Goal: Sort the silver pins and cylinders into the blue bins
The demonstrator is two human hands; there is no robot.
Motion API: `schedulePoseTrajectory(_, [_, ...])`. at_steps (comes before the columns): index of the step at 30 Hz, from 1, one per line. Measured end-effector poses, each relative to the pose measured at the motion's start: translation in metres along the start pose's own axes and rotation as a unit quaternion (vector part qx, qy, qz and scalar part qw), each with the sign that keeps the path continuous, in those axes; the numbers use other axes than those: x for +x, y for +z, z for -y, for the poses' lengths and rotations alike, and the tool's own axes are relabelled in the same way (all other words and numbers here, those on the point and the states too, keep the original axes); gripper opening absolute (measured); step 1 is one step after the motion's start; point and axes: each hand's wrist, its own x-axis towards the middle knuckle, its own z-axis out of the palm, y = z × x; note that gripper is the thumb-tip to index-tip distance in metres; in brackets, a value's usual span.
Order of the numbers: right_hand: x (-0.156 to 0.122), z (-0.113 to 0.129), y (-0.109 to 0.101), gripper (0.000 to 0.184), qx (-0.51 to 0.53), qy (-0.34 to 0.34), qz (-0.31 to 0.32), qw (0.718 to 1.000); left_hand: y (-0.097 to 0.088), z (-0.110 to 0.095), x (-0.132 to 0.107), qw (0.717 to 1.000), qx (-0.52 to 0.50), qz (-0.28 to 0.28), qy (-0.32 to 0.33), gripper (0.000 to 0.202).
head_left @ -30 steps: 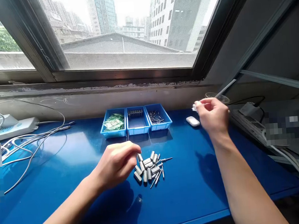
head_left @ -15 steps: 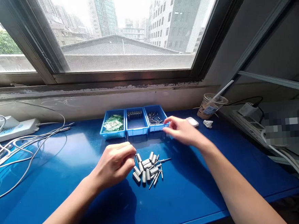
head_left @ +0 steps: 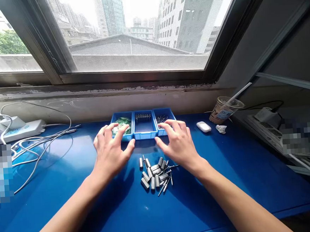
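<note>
My left hand (head_left: 111, 147) is open, fingers spread over the front of a blue bin (head_left: 130, 136) that holds green packets (head_left: 123, 123). My right hand (head_left: 178, 141) is also open, with its fingers at the front of another blue bin (head_left: 174, 112) of thin dark rivets (head_left: 160, 118). Neither hand holds anything visible; whether the fingertips touch the bins I cannot tell. Between them sits a middle blue bin (head_left: 145, 135) with a row of small metal cylinders (head_left: 142, 116) at its back. Nearer me lie several hex metal spacers (head_left: 157, 181) mixed with pop rivets (head_left: 166, 186).
White cables (head_left: 37, 149) and a power strip (head_left: 20, 132) spread across the table's left. At the right are a white case (head_left: 204, 126), crumpled tissue (head_left: 221, 128) and a plastic cup (head_left: 222, 112) with a straw. A wall and window stand behind the bins.
My left hand has left the pile, moved forward to the left bin and opened. My right hand has shifted and spread its fingers at the right bin. One spacer now stands at the pile's left.
</note>
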Motion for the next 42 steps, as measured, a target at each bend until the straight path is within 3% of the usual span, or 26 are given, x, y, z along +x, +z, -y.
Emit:
schedulePoseTrajectory(2, [-0.001,0.001,0.008,0.055,-0.01,0.009,0.017,1.0,0.006,0.005,-0.002,0.999,0.003,0.053,0.014,0.053])
schedulePoseTrajectory(5, [-0.002,-0.001,0.014,0.058,0.0,0.008,0.061,0.998,0.014,0.008,-0.006,0.995,-0.007,0.099,0.033,0.059])
schedulePoseTrajectory(13, [-0.003,-0.003,0.016,0.056,-0.003,0.016,0.072,0.997,0.015,0.006,-0.007,0.992,-0.016,0.118,0.04,0.068])
schedulePoseTrajectory(16, [-0.005,-0.002,0.014,0.054,-0.016,0.005,0.036,0.999,0.015,0.001,-0.008,0.991,-0.018,0.126,0.042,0.067])
schedulePoseTrajectory(18, [-0.004,-0.001,0.007,0.042,0.021,-0.064,0.033,0.997,0.014,-0.005,-0.01,0.988,-0.012,0.147,0.035,0.065])
schedulePoseTrajectory(20, [-0.002,-0.001,-0.002,0.032,0.108,-0.174,0.096,0.974,0.014,-0.01,-0.013,0.985,-0.002,0.17,0.024,0.064])
schedulePoseTrajectory(22, [-0.001,-0.001,-0.008,0.031,0.187,-0.242,0.182,0.935,0.013,-0.013,-0.016,0.984,0.009,0.176,0.026,0.065])
schedulePoseTrajectory(24, [-0.001,-0.002,-0.011,0.036,0.213,-0.237,0.227,0.92,0.013,-0.015,-0.017,0.986,0.017,0.162,0.039,0.065])
schedulePoseTrajectory(27, [-0.003,-0.003,-0.008,0.042,0.205,-0.215,0.25,0.922,0.01,-0.016,-0.016,0.991,0.007,0.113,0.077,0.06])
schedulePoseTrajectory(30, [-0.003,-0.003,-0.004,0.034,0.196,-0.209,0.28,0.916,0.004,-0.019,-0.013,0.987,-0.064,0.009,0.144,0.044])
schedulePoseTrajectory(33, [-0.002,-0.004,-0.003,0.027,0.197,-0.204,0.296,0.912,-0.004,-0.024,-0.01,0.964,-0.171,-0.071,0.193,0.03])
schedulePoseTrajectory(36, [-0.001,-0.006,-0.003,0.025,0.202,-0.201,0.298,0.911,-0.009,-0.027,-0.01,0.947,-0.228,-0.073,0.213,0.023])
schedulePoseTrajectory(42, [-0.002,-0.008,-0.001,0.025,0.198,-0.199,0.301,0.911,-0.005,-0.024,-0.009,0.93,-0.264,-0.011,0.255,0.015])
